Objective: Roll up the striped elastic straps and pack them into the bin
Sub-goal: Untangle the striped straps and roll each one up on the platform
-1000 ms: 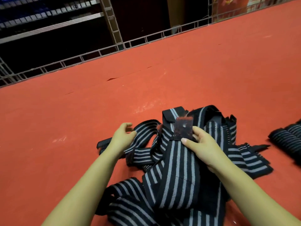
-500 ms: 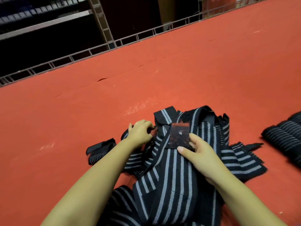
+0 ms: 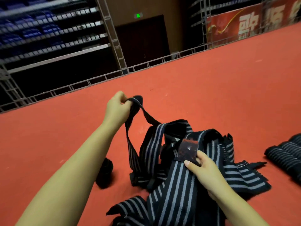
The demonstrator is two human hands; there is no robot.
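Observation:
A tangled heap of black straps with grey stripes lies on the red floor in front of me. My left hand grips a loop of one strap and holds it up above the heap, so the strap hangs down in a long loop. My right hand pinches another strap just below its dark hook-and-loop patch on top of the heap. A small rolled strap lies left of the heap. No bin is in view.
Several rolled striped straps lie side by side at the right edge. The red carpet stretches away to a metal truss rail at its far edge, with dark seating behind.
My left hand took hold of a strap in the heap and lifted it up and away. My right hand stayed on the patch. The camera tilted up.

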